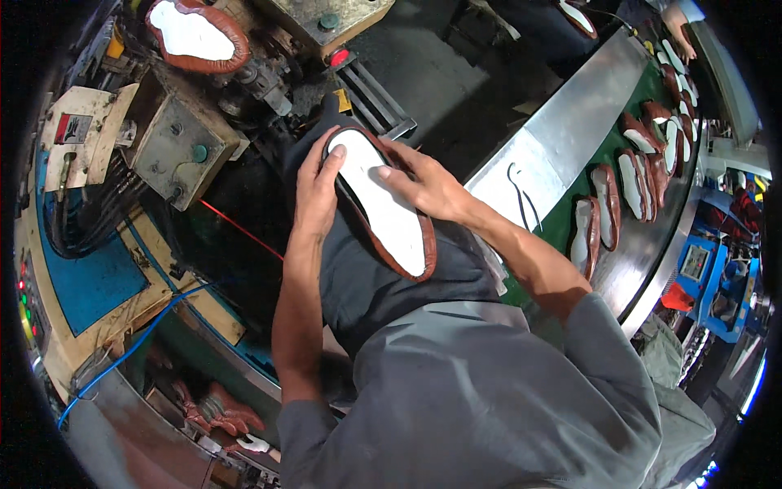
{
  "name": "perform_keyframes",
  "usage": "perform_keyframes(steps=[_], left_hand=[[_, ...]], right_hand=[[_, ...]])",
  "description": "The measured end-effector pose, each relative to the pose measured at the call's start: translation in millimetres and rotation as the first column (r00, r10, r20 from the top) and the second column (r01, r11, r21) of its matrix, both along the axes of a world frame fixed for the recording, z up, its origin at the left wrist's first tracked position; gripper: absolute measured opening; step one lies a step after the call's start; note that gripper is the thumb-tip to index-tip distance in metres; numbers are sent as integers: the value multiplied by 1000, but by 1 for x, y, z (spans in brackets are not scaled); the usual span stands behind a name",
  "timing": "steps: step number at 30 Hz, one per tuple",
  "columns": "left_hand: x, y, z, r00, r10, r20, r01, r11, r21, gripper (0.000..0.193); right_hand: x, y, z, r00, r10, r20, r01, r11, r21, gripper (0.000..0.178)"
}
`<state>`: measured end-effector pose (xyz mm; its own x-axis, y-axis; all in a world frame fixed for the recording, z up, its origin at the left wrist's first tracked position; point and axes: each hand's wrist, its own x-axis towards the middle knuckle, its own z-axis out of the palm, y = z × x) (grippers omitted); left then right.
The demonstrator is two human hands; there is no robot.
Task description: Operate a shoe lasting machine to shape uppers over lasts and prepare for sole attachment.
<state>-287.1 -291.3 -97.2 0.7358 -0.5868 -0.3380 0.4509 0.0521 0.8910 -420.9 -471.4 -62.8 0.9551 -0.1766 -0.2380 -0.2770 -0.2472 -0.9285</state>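
A brown leather shoe upper (383, 208) with a white sole face turned up is held over my lap, one end pointing away and the other toward me. My left hand (316, 191) grips its far end from the left, thumb on the white face. From the right, my right hand (428, 187) wraps the shoe's side, its thumb pressed on the white face too. The fingers underneath are partly hidden. Close to my right forearm, dark-handled pincers (523, 197) lie on a metal ledge (562, 134).
Another brown shoe upper (199, 37) sits, white face showing, on the machine (183, 147) at the far left. A green conveyor belt (564, 213) on the right carries several shoe uppers (635, 183). A blue hose (134, 346) runs along the left, and a person's arm (678, 28) shows at far right.
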Motion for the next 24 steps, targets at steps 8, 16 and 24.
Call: perform_keyframes(steps=[8,16,24], left_hand=[[4,-2,11,992,-56,117,40,990,133,55],[-12,-6,10,941,-1,339,-60,984,169,50],[-24,-6,10,828,100,551,-189,976,108,41]], right_hand=[[41,-2,-10,999,42,10,-43,962,269,77],[34,13,-11,984,-91,153,50,965,257,65],[27,24,-10,937,-125,325,141,990,-26,57]])
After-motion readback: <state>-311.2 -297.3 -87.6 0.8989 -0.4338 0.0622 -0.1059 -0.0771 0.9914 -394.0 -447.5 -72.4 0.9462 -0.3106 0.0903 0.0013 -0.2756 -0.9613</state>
